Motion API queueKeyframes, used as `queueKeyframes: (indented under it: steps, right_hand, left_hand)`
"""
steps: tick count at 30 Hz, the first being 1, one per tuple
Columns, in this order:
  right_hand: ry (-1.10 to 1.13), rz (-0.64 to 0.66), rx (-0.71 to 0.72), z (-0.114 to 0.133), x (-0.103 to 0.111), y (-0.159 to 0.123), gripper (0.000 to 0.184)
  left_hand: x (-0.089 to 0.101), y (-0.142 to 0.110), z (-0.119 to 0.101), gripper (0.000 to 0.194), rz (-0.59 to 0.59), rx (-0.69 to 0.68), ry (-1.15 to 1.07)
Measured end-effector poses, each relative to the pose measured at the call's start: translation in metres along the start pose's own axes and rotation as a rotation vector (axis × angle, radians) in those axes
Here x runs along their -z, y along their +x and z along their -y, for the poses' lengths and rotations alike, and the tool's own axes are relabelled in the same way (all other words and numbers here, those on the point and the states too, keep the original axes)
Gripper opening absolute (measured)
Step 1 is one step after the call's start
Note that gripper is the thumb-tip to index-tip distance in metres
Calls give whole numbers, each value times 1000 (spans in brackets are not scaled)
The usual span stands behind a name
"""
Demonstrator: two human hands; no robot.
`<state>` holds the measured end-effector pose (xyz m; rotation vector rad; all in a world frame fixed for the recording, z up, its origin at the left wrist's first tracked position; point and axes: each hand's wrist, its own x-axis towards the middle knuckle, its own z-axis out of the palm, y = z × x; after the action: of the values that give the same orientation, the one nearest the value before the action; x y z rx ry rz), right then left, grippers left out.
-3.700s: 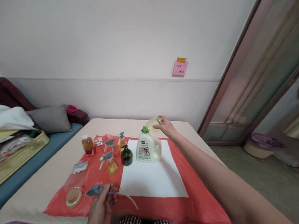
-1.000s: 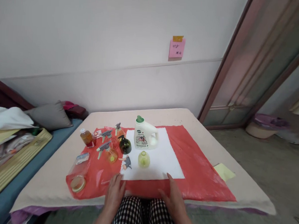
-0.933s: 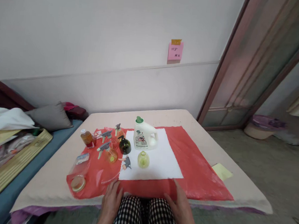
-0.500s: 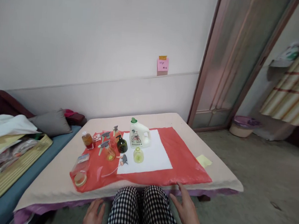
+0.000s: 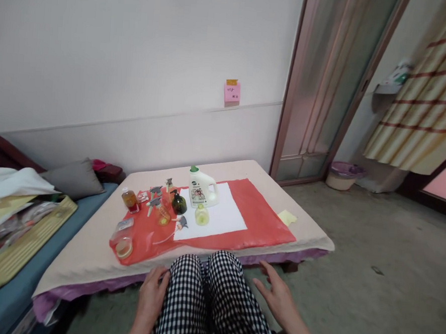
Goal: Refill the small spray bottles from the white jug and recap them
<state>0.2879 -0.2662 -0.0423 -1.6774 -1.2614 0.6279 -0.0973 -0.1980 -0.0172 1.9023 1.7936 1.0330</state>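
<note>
My left hand (image 5: 152,292) rests beside my left knee, fingers extended and holding nothing. Off to the right of my legs, my right hand (image 5: 277,293) hangs in the air with thumb and fingers apart. In front of both, a white sheet (image 5: 230,213) lies on a red plastic sheet (image 5: 265,210). A white jug with a green cap (image 5: 202,188) stands on the white sheet. Near it are a clear yellowish bottle (image 5: 202,215), a dark green pump bottle (image 5: 179,203) and a loose grey spray head (image 5: 182,222) with a tube.
Left on the red sheet are a spray bottle (image 5: 162,215), a bottle of amber liquid (image 5: 131,200) and a round-lidded clear container (image 5: 124,248). A yellow paper (image 5: 287,218) lies at the bed's (image 5: 309,238) right. A bin (image 5: 343,176) stands on the floor.
My view has shifted right and back from the bed. My left hand has come up against my left knee. My right hand now appears farther from the bed's edge, still empty.
</note>
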Motion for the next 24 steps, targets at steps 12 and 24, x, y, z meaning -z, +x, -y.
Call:
queueKeyframes:
  steps: [12,24]
  right_hand:
    - [53,68,-101,14,-41,63,50]
    - [108,87,-185,6,-66,88,45]
  left_hand:
    - [-77,178,-23,28,262,141,446]
    - [-60,200,-45,25,188,144,425]
